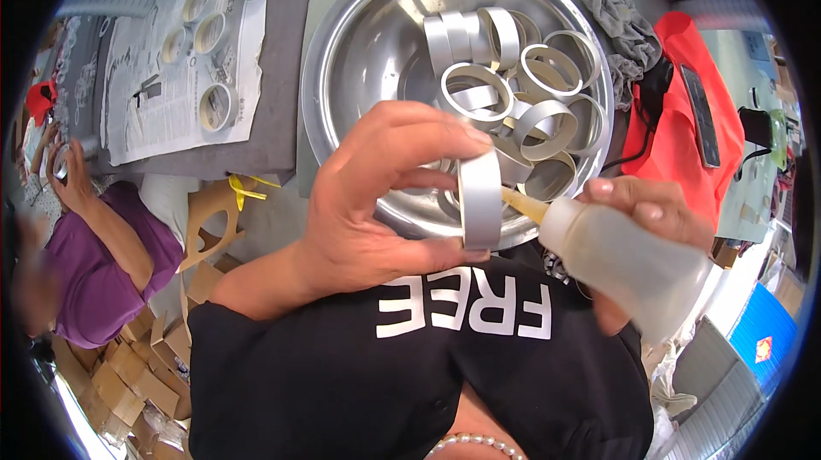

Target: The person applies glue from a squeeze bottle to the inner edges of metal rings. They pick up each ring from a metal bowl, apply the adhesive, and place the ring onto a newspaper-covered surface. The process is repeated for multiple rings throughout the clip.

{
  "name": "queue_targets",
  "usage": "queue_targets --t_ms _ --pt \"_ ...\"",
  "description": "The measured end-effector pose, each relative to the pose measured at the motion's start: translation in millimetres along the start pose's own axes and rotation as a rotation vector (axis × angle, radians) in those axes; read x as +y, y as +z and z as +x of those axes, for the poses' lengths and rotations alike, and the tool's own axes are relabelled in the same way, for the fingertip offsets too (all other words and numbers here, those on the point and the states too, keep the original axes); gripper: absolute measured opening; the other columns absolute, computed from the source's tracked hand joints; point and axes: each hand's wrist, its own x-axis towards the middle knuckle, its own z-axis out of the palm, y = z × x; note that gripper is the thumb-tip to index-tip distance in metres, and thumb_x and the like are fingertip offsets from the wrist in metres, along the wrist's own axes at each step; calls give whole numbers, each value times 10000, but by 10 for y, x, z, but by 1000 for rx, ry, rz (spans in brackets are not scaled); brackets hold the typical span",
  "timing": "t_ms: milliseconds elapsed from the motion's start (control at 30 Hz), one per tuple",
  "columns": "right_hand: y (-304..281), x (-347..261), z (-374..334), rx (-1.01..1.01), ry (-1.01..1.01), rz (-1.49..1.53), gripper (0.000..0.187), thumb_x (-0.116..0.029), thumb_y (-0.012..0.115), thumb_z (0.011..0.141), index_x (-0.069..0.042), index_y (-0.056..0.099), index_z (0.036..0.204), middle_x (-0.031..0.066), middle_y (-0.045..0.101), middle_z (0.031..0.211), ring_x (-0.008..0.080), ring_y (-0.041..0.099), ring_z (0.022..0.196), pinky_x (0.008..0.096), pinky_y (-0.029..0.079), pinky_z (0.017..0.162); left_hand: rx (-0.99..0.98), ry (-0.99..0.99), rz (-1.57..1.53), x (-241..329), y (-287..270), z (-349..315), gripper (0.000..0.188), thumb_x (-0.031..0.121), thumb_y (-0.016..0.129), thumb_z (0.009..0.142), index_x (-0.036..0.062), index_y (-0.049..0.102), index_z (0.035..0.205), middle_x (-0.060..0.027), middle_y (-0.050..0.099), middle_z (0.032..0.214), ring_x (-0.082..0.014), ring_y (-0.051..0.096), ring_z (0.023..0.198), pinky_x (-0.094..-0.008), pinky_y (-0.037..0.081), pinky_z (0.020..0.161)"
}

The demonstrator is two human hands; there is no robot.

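My left hand [376,191] pinches a silver ring [481,203] between thumb and fingers, holding it upright above the near edge of a large metal basin [368,41]. Wrapped in my right hand [658,208] is a translucent squeeze bottle [629,259] with a yellowish pointed nozzle. Its tip reaches the right side of the ring; whether it touches cannot be told. Several more silver rings with pale inner faces [547,131] lie heaped in the right half of the basin.
Several rings [216,108] rest on newspaper [171,131] on a dark table at left. A person in purple [103,263] works there, beside cardboard boxes [128,387]. Right of the basin are a grey rag [611,15] and red cloth [671,139] with a phone [701,118].
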Motion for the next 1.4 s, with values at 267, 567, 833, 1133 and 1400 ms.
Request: queue_targets --t_ms 267,567,833,1133,1400 --pt "164 211 9 474 396 45 715 -628 575 861 43 481 1088 139 548 918 241 606 746 322 514 648 -45 381 376 -125 17 23 474 -35 816 668 73 644 1096 -170 547 1200 -310 607 1076 -403 544 867" --pt "-155 495 -31 518 613 1156 629 -527 447 985 61 433 1208 178 566 1001 85 546 490 166 453 374 209 80 435 55 -484 -193 609 83 798 625 76 608 1204 -113 548 1142 -232 585 1007 -302 547 769" --pt "-292 521 -102 608 512 1145 679 -543 466 977 94 471 1212 169 567 996 77 497 469 179 424 416 543 -548 1054 -364 -1737 -768 621 262 800 744 59 568 1282 -71 580 1087 -138 547 803 -315 494 685" --pt "-235 457 -79 671 499 1059 709 -588 440 967 74 494 1217 167 585 978 78 470 435 194 405 385 78 -131 805 -200 -624 372 648 152 771 710 30 530 1298 -143 575 1189 -283 577 1043 -372 472 894" --pt "-249 407 -90 646 402 1035 621 -496 517 969 76 426 1194 187 564 1022 74 464 449 176 406 401 -61 -199 889 -504 -427 768 645 162 775 667 0 516 1235 -172 567 1204 -320 559 1130 -380 450 984"
